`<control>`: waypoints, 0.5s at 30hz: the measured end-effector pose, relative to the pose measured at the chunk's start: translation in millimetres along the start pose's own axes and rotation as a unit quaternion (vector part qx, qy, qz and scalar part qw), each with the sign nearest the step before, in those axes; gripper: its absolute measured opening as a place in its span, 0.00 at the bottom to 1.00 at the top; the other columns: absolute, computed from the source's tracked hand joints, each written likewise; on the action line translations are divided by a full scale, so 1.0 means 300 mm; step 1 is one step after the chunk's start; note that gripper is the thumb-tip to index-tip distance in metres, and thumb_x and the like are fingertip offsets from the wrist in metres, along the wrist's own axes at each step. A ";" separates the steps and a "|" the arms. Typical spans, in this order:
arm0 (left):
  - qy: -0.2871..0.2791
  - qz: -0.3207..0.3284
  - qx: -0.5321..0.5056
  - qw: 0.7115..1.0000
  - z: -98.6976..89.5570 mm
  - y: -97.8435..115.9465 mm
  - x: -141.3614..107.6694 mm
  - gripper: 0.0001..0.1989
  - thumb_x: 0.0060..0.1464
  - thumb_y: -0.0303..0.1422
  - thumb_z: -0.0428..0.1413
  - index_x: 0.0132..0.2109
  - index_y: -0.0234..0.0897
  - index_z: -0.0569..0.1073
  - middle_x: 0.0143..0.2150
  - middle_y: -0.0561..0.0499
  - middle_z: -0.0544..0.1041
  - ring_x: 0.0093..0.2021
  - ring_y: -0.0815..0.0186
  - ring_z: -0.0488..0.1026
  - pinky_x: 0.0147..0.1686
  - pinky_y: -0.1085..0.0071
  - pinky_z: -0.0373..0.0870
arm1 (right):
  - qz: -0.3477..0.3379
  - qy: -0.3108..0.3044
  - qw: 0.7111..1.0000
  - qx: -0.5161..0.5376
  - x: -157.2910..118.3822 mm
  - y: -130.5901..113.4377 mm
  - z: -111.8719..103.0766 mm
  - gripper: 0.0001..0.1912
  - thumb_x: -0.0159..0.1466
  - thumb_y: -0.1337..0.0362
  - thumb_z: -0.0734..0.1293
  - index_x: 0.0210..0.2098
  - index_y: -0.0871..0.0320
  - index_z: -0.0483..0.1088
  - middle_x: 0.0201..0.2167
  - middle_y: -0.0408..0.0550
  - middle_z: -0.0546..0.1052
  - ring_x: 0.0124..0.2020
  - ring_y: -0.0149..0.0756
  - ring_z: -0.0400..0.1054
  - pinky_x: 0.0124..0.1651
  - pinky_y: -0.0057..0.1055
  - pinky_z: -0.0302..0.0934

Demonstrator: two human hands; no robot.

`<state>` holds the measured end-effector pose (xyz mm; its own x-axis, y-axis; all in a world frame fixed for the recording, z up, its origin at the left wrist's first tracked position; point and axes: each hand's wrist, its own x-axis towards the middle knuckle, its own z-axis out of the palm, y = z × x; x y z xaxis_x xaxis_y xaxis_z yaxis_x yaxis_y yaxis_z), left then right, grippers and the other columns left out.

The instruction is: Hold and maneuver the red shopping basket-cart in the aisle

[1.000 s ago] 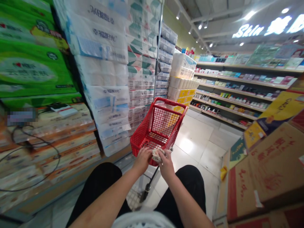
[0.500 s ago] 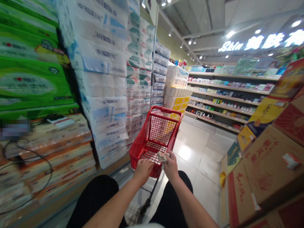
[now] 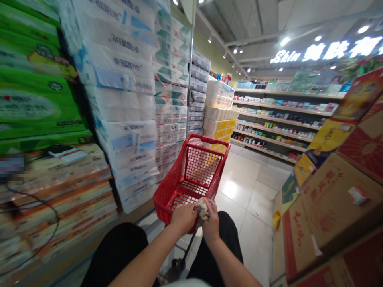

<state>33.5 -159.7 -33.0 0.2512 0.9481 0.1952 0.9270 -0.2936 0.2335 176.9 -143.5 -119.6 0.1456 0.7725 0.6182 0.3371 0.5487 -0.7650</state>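
Between my legs stands a small red plastic shopping cart, its mesh basket without goods that I can make out. My right hand is closed on a crumpled whitish cloth over the near rim of the cart. Right beside it, my left hand has its fingers curled at the near rim, close to the cloth. Whether those fingers grip the rim or the cloth's edge is hidden.
Wrapped tissue packs are stacked high on the left, with green packs and a cable nearer. Cardboard boxes line the right side. Stocked shelves stand behind the tiled floor.
My right hand and the cloth have come slightly down and left, closer to my left hand. The cart's near end has shifted left, and the view has turned a little to the right.
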 end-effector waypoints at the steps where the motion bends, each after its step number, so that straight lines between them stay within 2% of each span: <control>1: 0.003 0.010 -0.003 1.000 0.003 0.001 -0.003 0.26 0.64 0.46 0.35 0.49 0.41 0.74 0.44 0.44 0.79 0.44 0.55 0.76 0.44 0.59 0.65 | 0.002 -0.009 1.000 0.007 0.001 0.016 0.006 0.30 0.57 0.73 0.61 0.58 0.52 0.66 0.57 0.52 0.66 0.57 0.41 0.63 0.61 0.40 0.58; 3: -0.003 0.027 -0.004 1.000 0.004 -0.008 -0.007 0.26 0.63 0.47 0.37 0.56 0.44 0.70 0.50 0.45 0.78 0.46 0.56 0.75 0.45 0.61 0.66 | 0.025 -0.010 1.000 0.010 0.012 0.057 0.017 0.29 0.58 0.70 0.62 0.59 0.53 0.65 0.56 0.53 0.67 0.56 0.41 0.64 0.60 0.40 0.58; 5: -0.022 0.032 0.001 0.999 -0.004 -0.031 -0.008 0.26 0.63 0.49 0.37 0.59 0.46 0.67 0.52 0.45 0.77 0.48 0.56 0.75 0.46 0.61 0.66 | 0.077 0.036 0.996 -0.004 0.028 0.092 0.031 0.28 0.57 0.69 0.63 0.59 0.56 0.65 0.54 0.55 0.68 0.55 0.42 0.65 0.59 0.42 0.59; 7: -0.041 0.029 0.009 0.999 -0.015 -0.062 -0.007 0.27 0.62 0.50 0.36 0.59 0.46 0.68 0.50 0.45 0.78 0.47 0.57 0.75 0.47 0.62 0.66 | 0.123 0.090 0.988 -0.018 0.035 0.098 0.053 0.30 0.57 0.68 0.63 0.60 0.59 0.62 0.54 0.57 0.68 0.55 0.45 0.65 0.58 0.45 0.60; 8: -0.045 0.028 0.011 0.999 -0.020 -0.079 -0.005 0.28 0.62 0.50 0.36 0.57 0.46 0.70 0.48 0.45 0.79 0.46 0.57 0.76 0.47 0.62 0.66 | 0.127 0.097 0.987 -0.021 0.033 0.086 0.067 0.32 0.57 0.67 0.63 0.62 0.59 0.60 0.55 0.59 0.67 0.56 0.47 0.63 0.58 0.47 0.59; 10: -0.040 0.030 0.010 0.999 -0.029 -0.111 0.003 0.27 0.63 0.49 0.35 0.54 0.46 0.73 0.45 0.45 0.80 0.45 0.58 0.76 0.47 0.62 0.66 | 0.090 0.060 0.994 -0.019 0.015 0.034 0.097 0.35 0.58 0.68 0.63 0.64 0.58 0.56 0.60 0.59 0.62 0.61 0.48 0.58 0.62 0.48 0.56; 12: -0.022 0.022 -0.011 0.999 -0.033 -0.139 0.018 0.27 0.64 0.45 0.33 0.52 0.47 0.74 0.43 0.46 0.80 0.45 0.60 0.76 0.48 0.63 0.66 | 0.033 -0.015 0.999 -0.018 -0.014 -0.033 0.121 0.34 0.60 0.68 0.63 0.65 0.57 0.54 0.64 0.57 0.56 0.65 0.47 0.52 0.65 0.48 0.50; 15: 0.001 -0.012 -0.076 0.997 -0.024 -0.166 0.051 0.28 0.65 0.40 0.29 0.55 0.46 0.72 0.44 0.49 0.81 0.46 0.63 0.76 0.48 0.66 0.67 | -0.015 -0.083 0.996 -0.023 -0.055 -0.096 0.138 0.30 0.64 0.67 0.61 0.65 0.53 0.55 0.66 0.53 0.54 0.67 0.46 0.47 0.67 0.48 0.47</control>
<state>-10.7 -131.6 -34.7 0.2292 0.9547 0.1898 0.8795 -0.2866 0.3798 126.4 -158.8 -115.2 -0.0186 0.8005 0.5991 0.3810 0.5596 -0.7360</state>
